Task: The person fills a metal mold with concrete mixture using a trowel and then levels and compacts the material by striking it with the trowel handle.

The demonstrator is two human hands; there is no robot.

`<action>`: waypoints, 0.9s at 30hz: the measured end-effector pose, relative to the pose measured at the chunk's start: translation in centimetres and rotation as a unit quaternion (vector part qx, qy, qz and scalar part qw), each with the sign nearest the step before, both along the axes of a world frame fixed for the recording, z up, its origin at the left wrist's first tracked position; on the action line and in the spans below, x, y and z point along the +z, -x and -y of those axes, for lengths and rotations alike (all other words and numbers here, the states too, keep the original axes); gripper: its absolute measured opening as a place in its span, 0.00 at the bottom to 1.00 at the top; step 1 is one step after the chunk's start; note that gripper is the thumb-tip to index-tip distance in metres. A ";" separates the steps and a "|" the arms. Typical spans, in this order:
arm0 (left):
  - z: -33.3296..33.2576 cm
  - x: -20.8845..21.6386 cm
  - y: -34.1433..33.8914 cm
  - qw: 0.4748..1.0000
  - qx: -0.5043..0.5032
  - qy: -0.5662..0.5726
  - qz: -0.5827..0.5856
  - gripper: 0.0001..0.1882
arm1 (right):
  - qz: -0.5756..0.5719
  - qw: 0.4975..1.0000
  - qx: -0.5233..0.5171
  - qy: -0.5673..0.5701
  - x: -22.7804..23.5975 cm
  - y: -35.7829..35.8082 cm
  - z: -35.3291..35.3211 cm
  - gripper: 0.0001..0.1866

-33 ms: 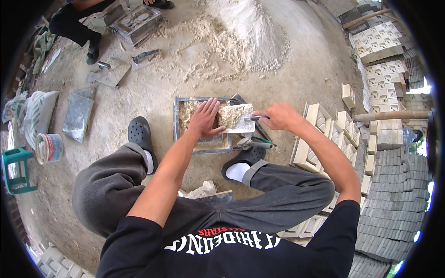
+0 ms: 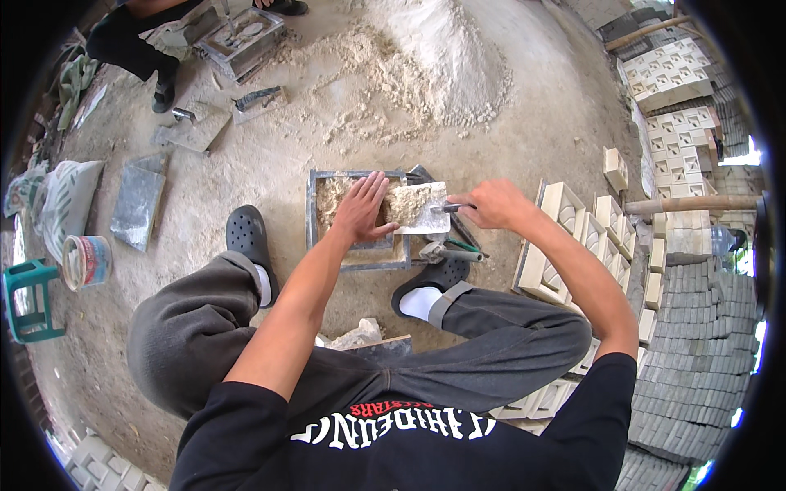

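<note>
A rectangular metal mould [image 2: 312, 214] lies on the ground between my feet, partly filled with pale, crumbly mix [image 2: 332, 193]. My left hand [image 2: 363, 211] rests flat across it, fingers stretched out and thumb toward the trowel. A trowel [image 2: 434, 221] with a broad, light blade reaches over the mould's right side, carrying a heap of the same mix [image 2: 407, 203]. Its dark handle is gripped in my right hand [image 2: 494, 206]. What lies beneath my left palm is hidden. Beside the mould's right edge is a green-handled tool [image 2: 458, 252], partly behind the trowel.
Cast pale blocks [image 2: 553, 278] stand in rows to my right, with grey stacked tiles [image 2: 696, 352] beyond. A powder pile [image 2: 446, 61] rises ahead. Another person's leg [image 2: 135, 45], a second mould [image 2: 241, 41] and a trowel [image 2: 196, 129] are at far left. A bucket [image 2: 86, 262] and green stool [image 2: 33, 301] stand left.
</note>
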State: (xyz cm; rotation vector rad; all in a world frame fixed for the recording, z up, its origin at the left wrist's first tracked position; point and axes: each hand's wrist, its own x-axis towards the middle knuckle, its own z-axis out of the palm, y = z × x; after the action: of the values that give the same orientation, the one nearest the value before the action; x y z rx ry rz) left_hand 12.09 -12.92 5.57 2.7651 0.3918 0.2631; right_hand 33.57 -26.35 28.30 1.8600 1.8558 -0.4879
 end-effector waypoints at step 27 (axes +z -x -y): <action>-0.7 -0.5 -1.7 0.999 0.019 0.009 0.038 0.37 | 0.071 0.995 0.072 -0.005 2.4 6.0 0.0 0.14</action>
State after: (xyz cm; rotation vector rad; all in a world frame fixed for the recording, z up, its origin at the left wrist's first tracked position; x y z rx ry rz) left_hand 13.80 -12.18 5.03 2.7227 0.4254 0.3698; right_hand 27.60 -26.32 30.68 1.7054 1.8819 -0.2884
